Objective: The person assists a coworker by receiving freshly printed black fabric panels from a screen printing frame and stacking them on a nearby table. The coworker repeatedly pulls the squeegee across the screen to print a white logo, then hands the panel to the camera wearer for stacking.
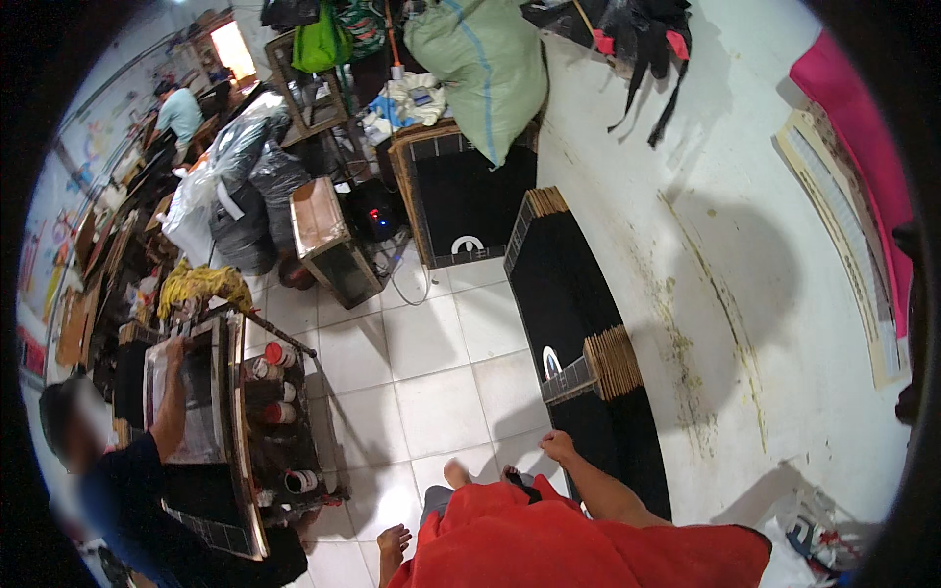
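My left hand (394, 541) hangs low beside the red shirt, fingers loosely apart and holding nothing. On the other side, my right hand (558, 446) reaches forward with its fingers curled together; what they hold, if anything, is too small to make out. It is beside the left edge of a stack of black panels (618, 456) with many brown layered edges. Farther along the wall is another stack of black panels (559, 274), bearing a white round print. Beyond it, a black panel with a similar white print (461, 201) lies in a brown-edged stack.
A co-worker at the left leans over a framed screen (201, 392) on a bench. Paint pots (279, 412) stand on a shelf beside it. A wooden box (338, 245), black bags (240, 230) and a stuffed pale green sack (490, 69) are farther off. White tiles (431, 412) cover the floor.
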{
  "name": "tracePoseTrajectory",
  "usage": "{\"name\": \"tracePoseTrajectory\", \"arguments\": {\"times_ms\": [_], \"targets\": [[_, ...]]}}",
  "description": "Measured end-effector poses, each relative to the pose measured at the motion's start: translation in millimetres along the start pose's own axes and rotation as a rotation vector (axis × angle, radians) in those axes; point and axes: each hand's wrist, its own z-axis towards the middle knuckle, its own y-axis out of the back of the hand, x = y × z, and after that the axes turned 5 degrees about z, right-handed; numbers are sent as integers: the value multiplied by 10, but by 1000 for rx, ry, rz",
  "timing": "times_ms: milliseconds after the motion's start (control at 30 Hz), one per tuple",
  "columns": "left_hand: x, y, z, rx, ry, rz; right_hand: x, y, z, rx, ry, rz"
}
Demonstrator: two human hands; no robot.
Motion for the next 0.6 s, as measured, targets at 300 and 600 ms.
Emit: {"name": "tracePoseTrajectory", "arguments": {"times_ms": [300,600], "targets": [[402,-476,-314,-45,-34,-16,-811,138,250,210,-234,-35],[843,91,34,-61,116,42,-748,85,169,356,300,-541]]}}
